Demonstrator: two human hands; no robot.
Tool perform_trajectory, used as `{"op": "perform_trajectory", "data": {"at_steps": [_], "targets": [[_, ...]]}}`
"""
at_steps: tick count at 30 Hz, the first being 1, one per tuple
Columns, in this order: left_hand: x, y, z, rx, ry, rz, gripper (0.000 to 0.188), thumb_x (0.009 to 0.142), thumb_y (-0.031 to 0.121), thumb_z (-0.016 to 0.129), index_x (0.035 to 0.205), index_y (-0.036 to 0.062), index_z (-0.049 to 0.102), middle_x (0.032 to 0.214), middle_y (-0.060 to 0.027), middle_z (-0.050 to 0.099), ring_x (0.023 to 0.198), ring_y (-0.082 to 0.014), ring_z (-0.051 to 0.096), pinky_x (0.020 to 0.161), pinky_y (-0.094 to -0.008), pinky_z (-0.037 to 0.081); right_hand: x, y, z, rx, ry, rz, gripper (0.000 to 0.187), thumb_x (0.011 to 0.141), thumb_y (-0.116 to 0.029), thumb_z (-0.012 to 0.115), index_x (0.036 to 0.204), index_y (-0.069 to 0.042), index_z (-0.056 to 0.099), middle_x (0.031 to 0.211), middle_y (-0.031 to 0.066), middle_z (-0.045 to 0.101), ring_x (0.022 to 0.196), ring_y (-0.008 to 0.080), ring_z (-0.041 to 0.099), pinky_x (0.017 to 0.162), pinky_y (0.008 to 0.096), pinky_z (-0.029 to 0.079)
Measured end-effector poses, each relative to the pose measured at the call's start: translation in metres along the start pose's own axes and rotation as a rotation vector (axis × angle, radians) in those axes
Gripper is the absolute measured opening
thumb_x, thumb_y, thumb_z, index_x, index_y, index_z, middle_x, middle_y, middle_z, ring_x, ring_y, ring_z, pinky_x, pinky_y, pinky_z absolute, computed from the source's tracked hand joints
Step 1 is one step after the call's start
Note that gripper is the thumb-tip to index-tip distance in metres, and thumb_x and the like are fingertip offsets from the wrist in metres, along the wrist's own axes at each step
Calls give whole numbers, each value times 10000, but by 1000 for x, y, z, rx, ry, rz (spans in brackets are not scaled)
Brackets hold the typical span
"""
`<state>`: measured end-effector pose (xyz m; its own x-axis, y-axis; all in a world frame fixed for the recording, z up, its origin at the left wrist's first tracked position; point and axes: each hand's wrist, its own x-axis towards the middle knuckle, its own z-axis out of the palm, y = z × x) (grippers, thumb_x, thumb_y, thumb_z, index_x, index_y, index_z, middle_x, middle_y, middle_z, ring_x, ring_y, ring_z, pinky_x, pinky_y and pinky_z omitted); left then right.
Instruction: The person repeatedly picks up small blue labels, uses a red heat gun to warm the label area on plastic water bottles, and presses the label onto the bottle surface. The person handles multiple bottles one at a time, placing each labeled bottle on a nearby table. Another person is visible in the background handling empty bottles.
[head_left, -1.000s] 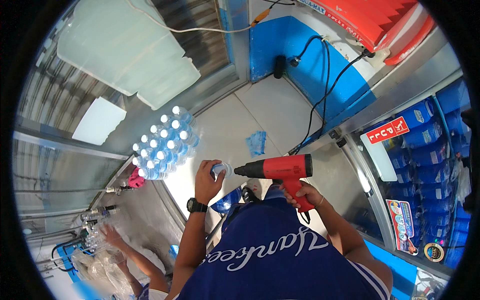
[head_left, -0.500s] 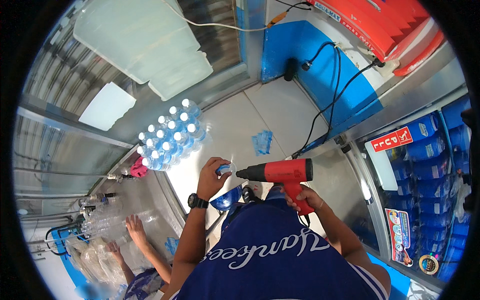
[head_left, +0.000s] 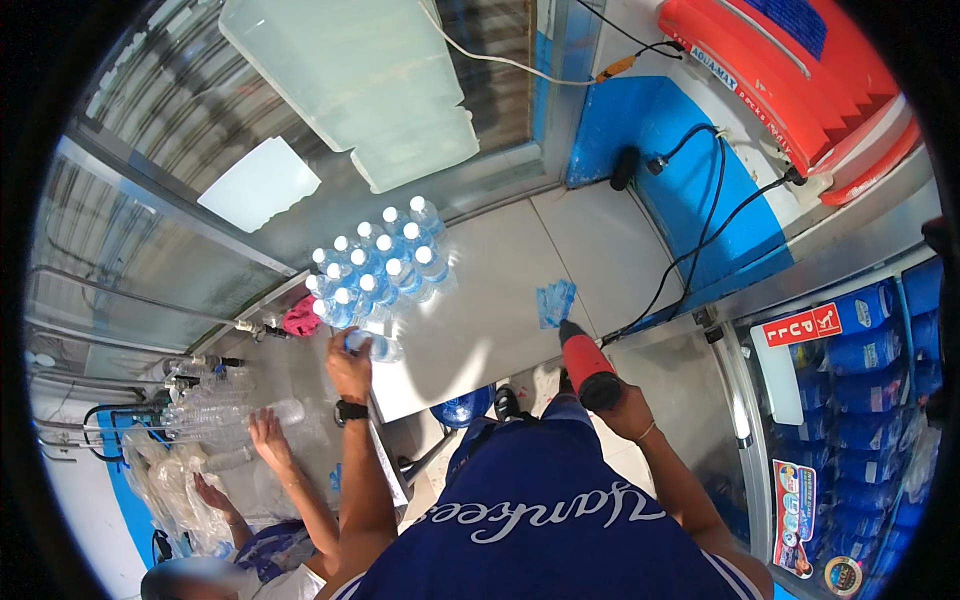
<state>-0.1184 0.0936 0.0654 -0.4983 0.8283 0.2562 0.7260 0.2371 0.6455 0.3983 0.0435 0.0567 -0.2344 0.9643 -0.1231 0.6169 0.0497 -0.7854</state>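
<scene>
My left hand (head_left: 348, 368) grips a clear water bottle (head_left: 376, 346) with a blue label, tilted on its side at the near edge of the bottle group. Just beyond it, several white-capped water bottles (head_left: 370, 262) stand upright in rows on the white tabletop (head_left: 490, 270). My right hand (head_left: 630, 412) is wrapped round a red and black heat gun (head_left: 588, 368), its nozzle pointing away from me. Close to the nozzle tip lies a small pile of blue plastic labels (head_left: 555, 303).
On the left, a co-worker's hands (head_left: 268, 438) are beside clear empty bottles (head_left: 215, 412) and plastic bags. A pink cloth (head_left: 300, 316) lies near the table's left edge. Black cords (head_left: 690, 240) hang on the right, beside a glass door with stacked blue packs (head_left: 862, 390).
My left hand has carried the bottle away from the heat gun, left toward the standing bottles. The heat gun has swung from pointing left to pointing forward. The view has shifted slightly.
</scene>
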Motion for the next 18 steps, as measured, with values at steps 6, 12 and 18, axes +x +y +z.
{"op": "perform_trajectory", "data": {"at_steps": [6,12,18], "targets": [[31,-46,-8,53,187,14,347,757,52,831,1088,47,724,1098,-174,683,998,-378,676,871,-451,534,32,18,-5,43,278,-15,379,801,-248,834,1063,-21,683,930,218,744,875,402,738,747,434,583],[5,-21,-6,20,483,157,488,816,93,829,1268,33,656,1148,-188,659,1106,-382,613,964,-440,495,101,57,-12,-204,384,82,496,795,-233,807,1199,11,654,1038,255,716,981,426,707,864,473,565],[-110,59,56,-1106,-293,-491,294,1055,224,509,1238,27,627,990,-94,696,787,-154,668,689,-304,549,171,117,-11,-433,499,181,763,843,-332,801,1448,-34,444,1224,253,638,1082,442,649,925,521,539]]}}
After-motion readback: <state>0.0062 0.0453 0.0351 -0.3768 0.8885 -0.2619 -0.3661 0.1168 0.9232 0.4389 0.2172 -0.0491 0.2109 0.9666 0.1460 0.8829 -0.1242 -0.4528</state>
